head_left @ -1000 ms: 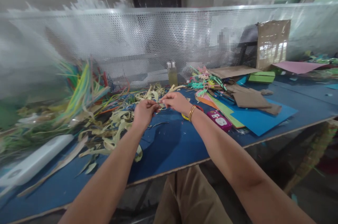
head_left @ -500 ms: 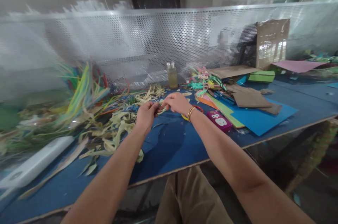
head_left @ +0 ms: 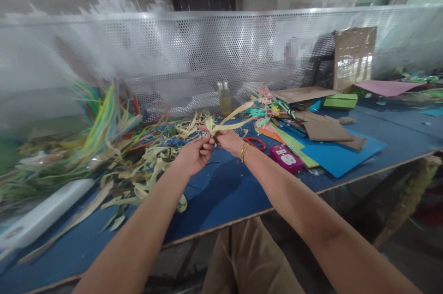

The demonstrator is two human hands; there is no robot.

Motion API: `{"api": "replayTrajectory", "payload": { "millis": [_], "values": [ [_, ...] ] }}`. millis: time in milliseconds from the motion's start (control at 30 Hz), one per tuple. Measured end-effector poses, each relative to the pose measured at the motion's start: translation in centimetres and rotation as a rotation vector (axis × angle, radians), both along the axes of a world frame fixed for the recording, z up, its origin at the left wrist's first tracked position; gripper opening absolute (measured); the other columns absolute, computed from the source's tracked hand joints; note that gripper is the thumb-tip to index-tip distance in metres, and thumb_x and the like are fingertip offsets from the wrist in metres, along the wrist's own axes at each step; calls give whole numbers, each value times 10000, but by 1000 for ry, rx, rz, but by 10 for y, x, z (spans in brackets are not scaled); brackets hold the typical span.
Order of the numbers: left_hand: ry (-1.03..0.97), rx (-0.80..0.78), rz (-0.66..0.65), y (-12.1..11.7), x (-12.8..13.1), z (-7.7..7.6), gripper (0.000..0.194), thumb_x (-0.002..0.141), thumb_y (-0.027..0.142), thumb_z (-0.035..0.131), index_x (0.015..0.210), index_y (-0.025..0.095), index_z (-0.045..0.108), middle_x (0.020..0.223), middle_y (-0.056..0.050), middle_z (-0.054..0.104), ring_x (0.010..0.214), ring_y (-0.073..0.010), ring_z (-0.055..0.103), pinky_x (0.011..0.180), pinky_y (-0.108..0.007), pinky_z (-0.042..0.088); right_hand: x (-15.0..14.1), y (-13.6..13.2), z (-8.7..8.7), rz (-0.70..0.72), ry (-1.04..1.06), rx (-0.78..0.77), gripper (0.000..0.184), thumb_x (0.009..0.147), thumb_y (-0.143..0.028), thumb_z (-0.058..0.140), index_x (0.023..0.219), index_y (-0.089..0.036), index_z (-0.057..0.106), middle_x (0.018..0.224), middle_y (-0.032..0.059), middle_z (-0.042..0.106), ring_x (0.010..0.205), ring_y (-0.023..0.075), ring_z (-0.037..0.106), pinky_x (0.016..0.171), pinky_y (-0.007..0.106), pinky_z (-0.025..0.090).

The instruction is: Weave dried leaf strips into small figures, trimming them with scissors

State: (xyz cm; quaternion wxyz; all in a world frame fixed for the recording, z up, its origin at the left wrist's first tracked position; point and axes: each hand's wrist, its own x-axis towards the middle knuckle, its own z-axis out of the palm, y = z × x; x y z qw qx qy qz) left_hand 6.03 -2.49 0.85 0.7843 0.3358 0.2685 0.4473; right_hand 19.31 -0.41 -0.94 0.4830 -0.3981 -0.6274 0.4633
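My left hand point(head_left: 196, 152) is closed, thumb and fingers pinched at the folded base of a pale yellow-green leaf strip point(head_left: 237, 125). Two long tails of the strip stick out to the right, above my other hand. My right hand point(head_left: 228, 141), with a gold bracelet at the wrist, is bent in against the same fold; its fingertips are partly hidden behind the strip and the left fingers. Left of my hands, a tangled heap of similar dried strips point(head_left: 154, 167) lies on the blue table point(head_left: 221, 201).
Red-handled scissors point(head_left: 255, 143) and a purple case point(head_left: 285, 159) lie right of my wrist. Beyond are blue paper point(head_left: 341, 158), brown card point(head_left: 327, 126) and a glass bottle point(head_left: 225, 100). A white oblong device point(head_left: 48, 211) lies left. Perforated metal sheet point(head_left: 214, 54) stands behind the table.
The long pale strip tails now show above my right hand, pointing right; before, they were not visible. My right hand has lowered and turned, its pointing fingers now tucked behind the fold.
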Motion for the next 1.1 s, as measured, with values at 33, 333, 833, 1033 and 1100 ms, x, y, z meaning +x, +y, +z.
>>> {"api": "replayTrajectory", "payload": {
  "millis": [33, 333, 833, 1033, 1100],
  "values": [
    [-19, -27, -30, 0, 0, 1, 80, 826, 60, 504, 783, 118, 538, 660, -4, 503, 446, 0, 430, 338, -43, 304, 1, 0, 0, 49, 3, -22, 344, 793, -110, 411, 1007, -175, 672, 493, -55, 457, 412, 53, 291, 439, 158, 307],
    [-110, -102, -73, -2, -1, 4, 103, 877, 98, 453, 833, 126, 542, 693, -9, 511, 474, 0, 473, 384, -38, 388, 10, 10, -2, -5, -65, 198, 184, 770, -127, 522, 846, -151, 687, 776, 13, 663, 701, 95, 550, 747, 238, 457],
    [63, 97, 245, 6, -2, -1, 190, 750, -36, 549, 830, 132, 587, 847, -72, 672, 695, -92, 650, 600, -149, 544, 20, 3, 8, -214, -342, 375, 107, 743, -181, 539, 766, -130, 631, 680, 1, 611, 619, 92, 515, 621, 208, 399],
    [236, 181, 365, 6, 1, -7, 97, 706, 16, 611, 714, 113, 600, 654, -49, 650, 583, -100, 630, 573, -185, 535, 17, -3, 12, -194, -400, 362, 194, 717, -140, 468, 791, -136, 646, 673, -7, 606, 582, 88, 475, 591, 205, 366],
    [283, 217, 384, 6, 1, -8, 73, 687, 47, 638, 703, 109, 604, 627, -44, 641, 552, -101, 615, 558, -197, 528, 16, -4, 13, -200, -431, 355, 189, 715, -144, 460, 770, -137, 641, 660, -9, 588, 588, 92, 469, 594, 209, 360]
  ]
}}
